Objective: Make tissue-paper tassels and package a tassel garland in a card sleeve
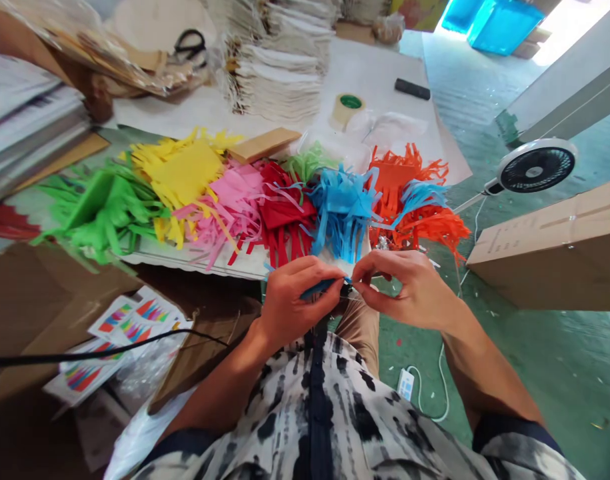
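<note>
My left hand [299,293] is closed around a blue paper strip [317,289], which shows between its thumb and fingers. Close beside it, my right hand [409,287] pinches the strip's small end between thumb and forefinger. A thin pale thread seems to run between the hands. Beyond them on the table lie fringed paper bundles: green [102,207], yellow [187,173], pink [232,200], dark red [285,207], blue [343,200] and orange [399,180]. Some blue strips lie over the orange bundle.
Stacked white cloth bundles [282,73], a tape roll [348,110] and black scissors [189,45] are on the table [379,67]. An open carton [205,353] with printed cards stands below left. At right are a fan [537,167], a cardboard box [549,247] and a power strip [405,385].
</note>
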{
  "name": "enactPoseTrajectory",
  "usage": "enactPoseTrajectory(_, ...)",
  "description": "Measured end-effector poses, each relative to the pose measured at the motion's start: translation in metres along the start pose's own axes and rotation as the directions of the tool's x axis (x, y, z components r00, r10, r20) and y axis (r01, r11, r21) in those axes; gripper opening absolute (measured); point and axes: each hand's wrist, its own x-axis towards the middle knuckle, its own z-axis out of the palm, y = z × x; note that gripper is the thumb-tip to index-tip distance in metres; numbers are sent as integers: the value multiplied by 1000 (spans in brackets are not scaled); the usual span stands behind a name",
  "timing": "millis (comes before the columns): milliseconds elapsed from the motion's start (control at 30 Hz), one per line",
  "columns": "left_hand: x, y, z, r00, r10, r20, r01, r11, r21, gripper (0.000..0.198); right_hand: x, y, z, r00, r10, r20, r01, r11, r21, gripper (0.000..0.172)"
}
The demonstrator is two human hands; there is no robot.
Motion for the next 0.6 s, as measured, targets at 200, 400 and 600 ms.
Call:
enactPoseTrajectory(200, 1, 6, 1, 1000, -3, -6, 3, 998, 58, 8, -4, -5, 2, 995, 79, -57, -79, 997, -5, 11)
enactPoseTrajectory(400, 0, 5, 2, 1000, 16, 16, -17, 1000, 17, 6, -7, -7, -1, 992, 101, -72, -103, 995, -18, 9)
enactPoseTrajectory(600, 0, 4, 2, 994, 95, 59, -99, 993, 63, 8, -12, -6, -4, 999, 52, -5, -52, 997, -63, 9)
